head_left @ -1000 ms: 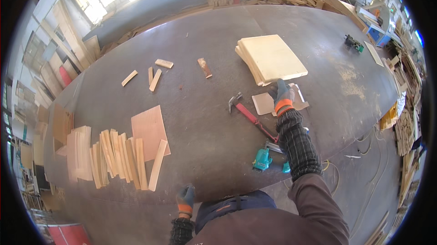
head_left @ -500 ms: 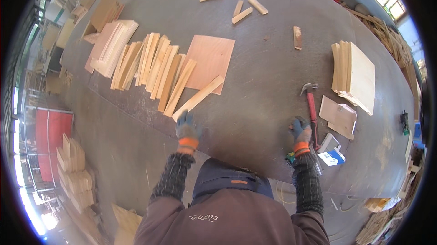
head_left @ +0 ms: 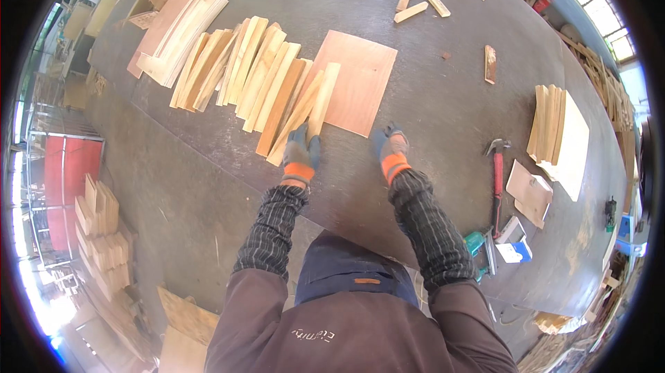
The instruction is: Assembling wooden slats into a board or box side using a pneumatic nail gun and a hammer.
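Gloved in grey and orange, my left hand (head_left: pixel 302 153) closes on the near end of a pale wooden strip (head_left: pixel 323 96). That strip's far end overlaps the edge of a thin reddish plywood panel (head_left: pixel 360 82). Left of it a row of similar wooden strips (head_left: pixel 253 75) lies side by side, the closest one touching or nearly touching my left fingers. My right hand (head_left: pixel 392 146), in a matching glove, is just off the panel's near right corner. Its fingers are apart, and nothing shows in them.
Stacked panels (head_left: pixel 183 40) lie at the far left, another wood stack (head_left: pixel 564 130) at the right. A red-handled hammer (head_left: pixel 497 186), a brown plywood scrap (head_left: pixel 530 193) and a green tool (head_left: pixel 476 243) lie on the right. Short wood offcuts (head_left: pixel 412 11) lie at the back.
My left hand has moved forward and taken hold of the wooden strip, which has turned to point more straight ahead. My right hand has come left from beside the hammer toward the plywood panel.
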Demonstrator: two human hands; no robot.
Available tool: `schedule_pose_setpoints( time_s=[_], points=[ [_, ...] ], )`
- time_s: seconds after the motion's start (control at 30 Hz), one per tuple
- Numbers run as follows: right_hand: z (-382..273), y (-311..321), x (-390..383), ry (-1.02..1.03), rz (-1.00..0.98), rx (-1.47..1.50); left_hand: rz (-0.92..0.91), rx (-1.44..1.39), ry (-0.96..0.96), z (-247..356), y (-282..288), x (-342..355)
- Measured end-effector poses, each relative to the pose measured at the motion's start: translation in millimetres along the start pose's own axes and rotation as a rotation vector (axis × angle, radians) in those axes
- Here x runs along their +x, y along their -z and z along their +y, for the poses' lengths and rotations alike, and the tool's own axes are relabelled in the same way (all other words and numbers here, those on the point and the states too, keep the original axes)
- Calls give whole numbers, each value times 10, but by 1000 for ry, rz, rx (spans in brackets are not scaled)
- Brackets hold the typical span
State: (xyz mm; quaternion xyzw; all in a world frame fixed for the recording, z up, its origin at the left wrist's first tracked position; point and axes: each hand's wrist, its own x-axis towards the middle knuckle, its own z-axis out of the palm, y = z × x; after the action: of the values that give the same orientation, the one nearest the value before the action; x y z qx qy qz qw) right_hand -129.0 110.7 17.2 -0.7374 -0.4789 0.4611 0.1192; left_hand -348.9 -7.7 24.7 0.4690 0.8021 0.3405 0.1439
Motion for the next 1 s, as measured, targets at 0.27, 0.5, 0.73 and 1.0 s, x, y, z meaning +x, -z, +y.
schedule_pose_setpoints(
  time_s=[0.27,0.5,0.73,1.0],
  points=[
    [-460,-710,50,41,305,-112,-150,89,89,141,-224,457],
    [-195,-877,645,-253,72,123,-276,114,147,-115,-102,585],
    [-593,-669,370,-458,-47,495,-218,52,113,-183,0,552],
    [119,628,749,357,266,595,-227,-175,-108,-83,132,213]
  ],
)
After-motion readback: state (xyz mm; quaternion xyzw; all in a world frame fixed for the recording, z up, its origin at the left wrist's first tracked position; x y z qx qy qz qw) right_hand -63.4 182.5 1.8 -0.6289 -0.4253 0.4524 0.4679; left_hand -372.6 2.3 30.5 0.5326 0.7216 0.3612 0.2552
